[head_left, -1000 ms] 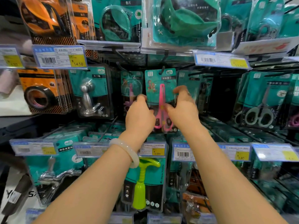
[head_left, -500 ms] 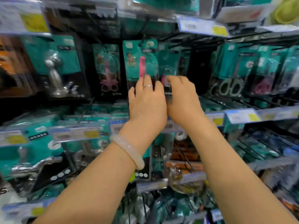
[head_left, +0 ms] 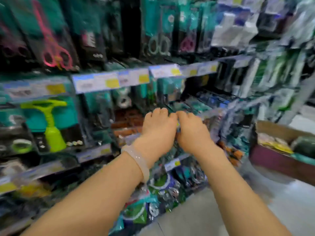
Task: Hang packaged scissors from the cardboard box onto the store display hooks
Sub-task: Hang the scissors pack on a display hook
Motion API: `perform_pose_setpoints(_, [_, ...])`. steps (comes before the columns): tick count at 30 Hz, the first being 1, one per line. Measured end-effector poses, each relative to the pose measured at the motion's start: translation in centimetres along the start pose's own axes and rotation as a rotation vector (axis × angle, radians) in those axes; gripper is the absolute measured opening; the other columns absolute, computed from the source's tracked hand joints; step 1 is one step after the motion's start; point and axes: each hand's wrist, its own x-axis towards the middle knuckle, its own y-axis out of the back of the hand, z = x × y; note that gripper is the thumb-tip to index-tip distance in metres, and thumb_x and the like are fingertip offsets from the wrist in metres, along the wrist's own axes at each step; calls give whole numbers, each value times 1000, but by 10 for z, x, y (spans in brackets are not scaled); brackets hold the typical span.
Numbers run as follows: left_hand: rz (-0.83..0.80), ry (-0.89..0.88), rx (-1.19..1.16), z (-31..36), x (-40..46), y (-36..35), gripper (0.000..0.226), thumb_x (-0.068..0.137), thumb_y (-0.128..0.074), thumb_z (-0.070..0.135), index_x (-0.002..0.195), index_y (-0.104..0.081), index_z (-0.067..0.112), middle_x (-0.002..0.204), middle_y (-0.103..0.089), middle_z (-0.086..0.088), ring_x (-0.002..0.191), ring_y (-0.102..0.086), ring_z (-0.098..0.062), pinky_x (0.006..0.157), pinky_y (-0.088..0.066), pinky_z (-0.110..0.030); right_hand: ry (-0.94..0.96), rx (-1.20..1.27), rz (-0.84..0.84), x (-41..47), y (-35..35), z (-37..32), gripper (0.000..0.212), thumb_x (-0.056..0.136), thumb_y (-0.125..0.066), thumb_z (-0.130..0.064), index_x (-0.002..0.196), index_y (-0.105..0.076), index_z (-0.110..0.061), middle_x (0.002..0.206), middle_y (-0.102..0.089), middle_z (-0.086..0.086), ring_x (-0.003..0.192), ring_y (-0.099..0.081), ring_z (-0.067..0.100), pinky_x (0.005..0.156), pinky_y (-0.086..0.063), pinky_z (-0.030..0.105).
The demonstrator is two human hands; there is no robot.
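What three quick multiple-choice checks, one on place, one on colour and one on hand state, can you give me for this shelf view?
1. Where is the cardboard box?
A. Right of both hands
B. Left of both hands
C. Above the price labels

2. What colour are the packaged scissors at upper left?
A. Yellow
B. Pink
C. White

3. How do the left hand and right hand sit?
A. Far apart
B. Side by side before the hooks
C. Inside the box

Answers: 1 A, the box sits at the right edge. 2 B, handles and blades look pink. 3 B, the knuckles nearly meet; blur hides any grip.
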Motion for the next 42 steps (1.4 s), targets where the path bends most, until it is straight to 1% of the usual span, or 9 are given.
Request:
perform_pose_setpoints(6, [-299, -69, -65, 102, -18, -95, 41, 90, -54, 21, 127, -42, 11, 131, -44, -12, 125, -41, -31, 97, -39, -42, -176, -38, -293, -79, -68, 103, 45, 89, -57, -17, 128, -37, -8, 129, -44, 17, 119, -46, 37, 90, -42, 43])
perform_pose_setpoints(10, [-362, -136, -71, 167, -35, -142, 32, 91, -47, 17, 122, -44, 11, 128, -47, -12, 121, -43, -31, 94, -40, -40, -270, -46, -373, -128, -91, 164, 41, 90, -55, -17, 127, -39, -11, 131, -44, 15, 121, -46, 35, 94, -42, 42])
perform_pose_setpoints(13, [-441, -145, -107, 214, -40, -163, 38, 92, -50, 23, 128, -41, 13, 132, -43, -10, 126, -39, -30, 98, -37, -39, -323, -50, -436, -161, -100, 207, 42, 91, -53, -16, 130, -38, -10, 134, -43, 15, 124, -43, 35, 96, -41, 41])
perform_pose_setpoints(17, [-535, -178, -97, 267, -41, -181, 44, 91, -54, 22, 131, -41, 13, 134, -42, -10, 127, -38, -31, 101, -36, -40, -409, -41, -511, -198, -104, 257, 45, 91, -54, -16, 133, -36, -10, 135, -42, 15, 126, -41, 34, 97, -39, 40])
perform_pose_setpoints(21, [-550, -224, -77, 310, -32, -190, 46, 91, -52, 20, 134, -39, 12, 136, -41, -11, 129, -36, -31, 102, -35, -41, -489, -30, -515, -218, -97, 302, 48, 91, -54, -14, 135, -35, -10, 135, -42, 15, 127, -40, 34, 99, -38, 41])
perform_pose_setpoints(24, [-533, -277, -86, 338, -19, -192, 44, 91, -53, 21, 132, -41, 12, 135, -42, -11, 128, -37, -31, 102, -35, -41, -543, -11, -493, -221, -91, 332, 44, 91, -54, -14, 131, -37, -9, 134, -41, 15, 126, -40, 34, 98, -39, 40])
perform_pose_setpoints(32, [-509, -369, -80, 400, 46, -204, 46, 91, -53, 19, 134, -38, 12, 138, -41, -11, 128, -37, -30, 102, -35, -40, -609, 7, -461, -190, -83, 409, 40, 88, -52, -9, 127, -39, -7, 131, -44, 18, 123, -43, 37, 97, -39, 41])
perform_pose_setpoints(38, [-559, -353, -80, 433, 110, -222, 48, 92, -52, 20, 137, -36, 14, 138, -40, -10, 130, -36, -28, 102, -35, -39, -631, 6, -510, -149, -83, 470, 47, 88, -56, -12, 131, -39, -9, 132, -45, 17, 122, -46, 37, 96, -41, 41])
perform_pose_setpoints(42, [-490, -312, -157, 451, 162, -225, 43, 93, -51, 21, 133, -39, 15, 135, -42, -7, 127, -39, -27, 100, -36, -38, -586, -1, -490, -106, -74, 505, 45, 89, -55, -15, 130, -39, -7, 131, -45, 18, 121, -45, 37, 95, -41, 41])
